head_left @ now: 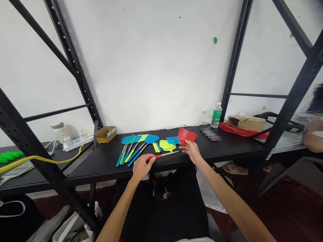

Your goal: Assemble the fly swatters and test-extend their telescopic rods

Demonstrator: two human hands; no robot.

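Observation:
My left hand (142, 166) is closed around a red fly swatter handle (154, 157), whose thin metal rod points right. In my right hand (193, 152) is a red fly swatter head (186, 135), pinched at its lower edge above the table. The rod's tip and the red head are apart. On the left lie several whole fly swatters (136, 148) in blue, green and yellow, fanned side by side. Between my hands are loose yellow-green swatter heads (167, 145), a blue swatter head (172, 140) and several short yellow and blue handles (156, 147).
The black table (96, 166) runs along a white wall between dark metal posts. A small cardboard box (105, 134) stands at the back left. A bottle with a green label (216, 116) stands at the back right, near another cardboard box (246, 123) on red plastic. A person sits far right.

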